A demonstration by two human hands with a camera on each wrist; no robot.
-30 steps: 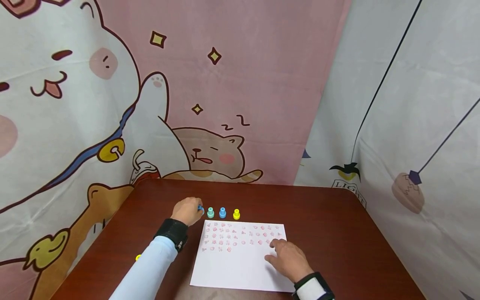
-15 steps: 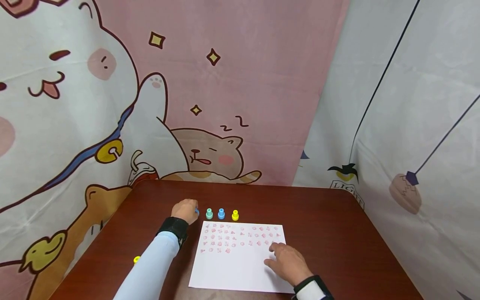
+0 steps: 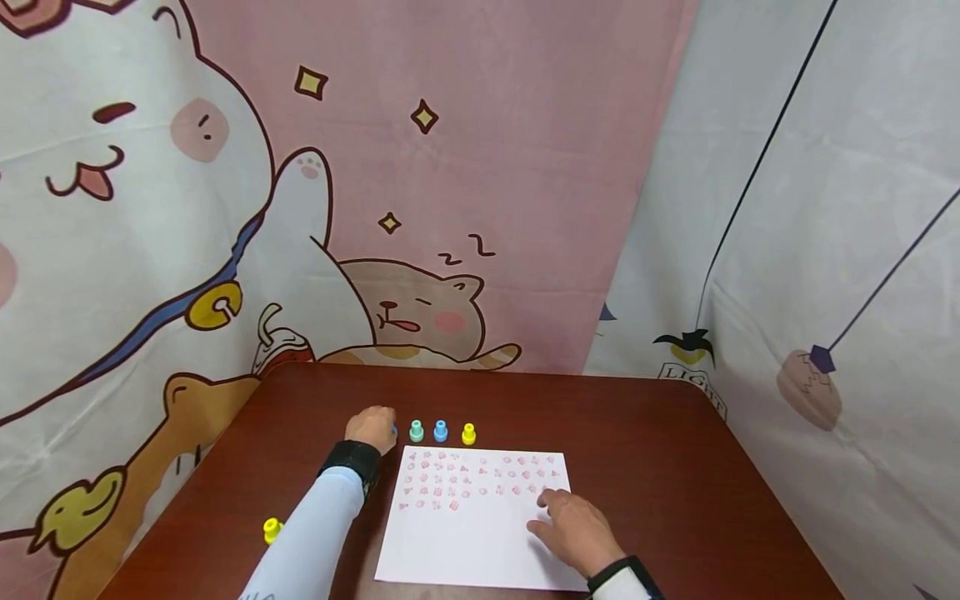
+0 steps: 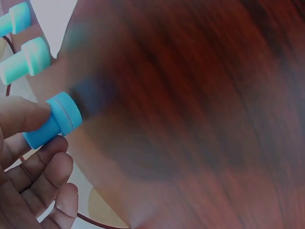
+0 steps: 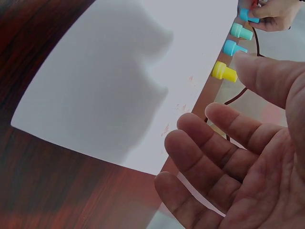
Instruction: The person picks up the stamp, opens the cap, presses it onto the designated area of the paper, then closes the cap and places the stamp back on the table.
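My left hand (image 3: 371, 429) pinches a small blue stamp (image 4: 62, 116) between thumb and fingers, at the far left corner of the paper. In the head view the hand hides most of that stamp; the left wrist view shows it lying sideways in the grip, its wide end facing the table. To its right stand a teal stamp (image 3: 416, 431), another blue stamp (image 3: 440, 431) and a yellow stamp (image 3: 468, 433) in a row. My right hand (image 3: 576, 532) is over the right side of the white paper (image 3: 465, 550), fingers loosely bent and holding nothing.
Several rows of small reddish prints (image 3: 453, 492) cover the paper's upper part. A second yellow stamp (image 3: 272, 530) is on the brown table (image 3: 675, 483), beside my left forearm. Behind the table hangs a cartoon-patterned cloth (image 3: 525, 208).
My left hand has drawn slightly left with the blue stamp, which now shows less in the head view. The yellow stamp beside the forearm is more exposed. My right hand stays put.
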